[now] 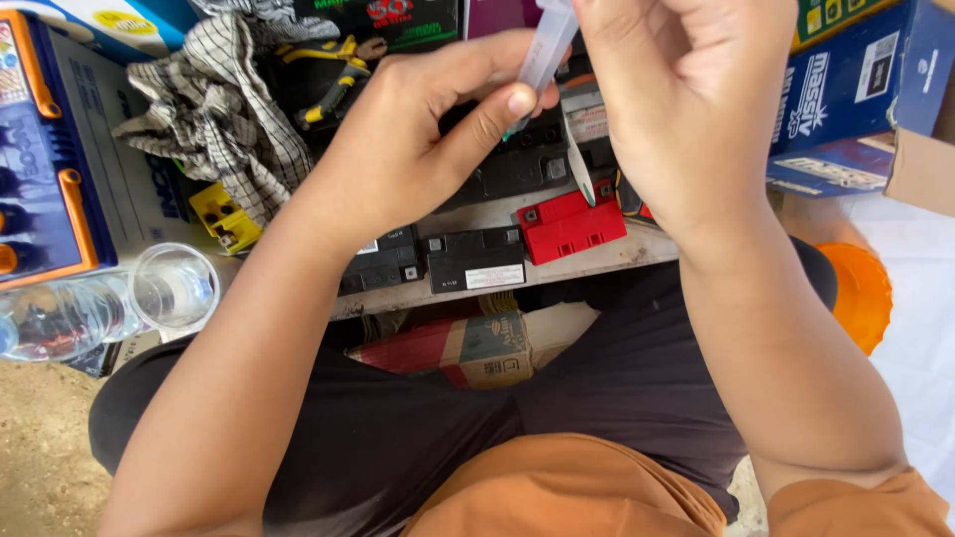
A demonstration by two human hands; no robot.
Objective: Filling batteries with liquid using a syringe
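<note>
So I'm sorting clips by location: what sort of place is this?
Probably a small battery repair stall. Small black batteries and a red one sit on a low shelf, boxed batteries alongside, yellow-handled pliers behind.

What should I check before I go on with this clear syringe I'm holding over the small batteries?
1. Both hands on the syringe: ok. Left hand and right hand both grip it.
2. Tip in sight: cannot tell. A green bit shows below the left thumb, but the tip itself is hidden.
3. Liquid level in the barrel: cannot tell, blurred.
4. Batteries below: ok. The red battery and black battery sit flat on the shelf.
5. Clear bottle: not ok, lying on its side, mouth open.
6. Checked cloth: ok, apart from the hands.
</note>
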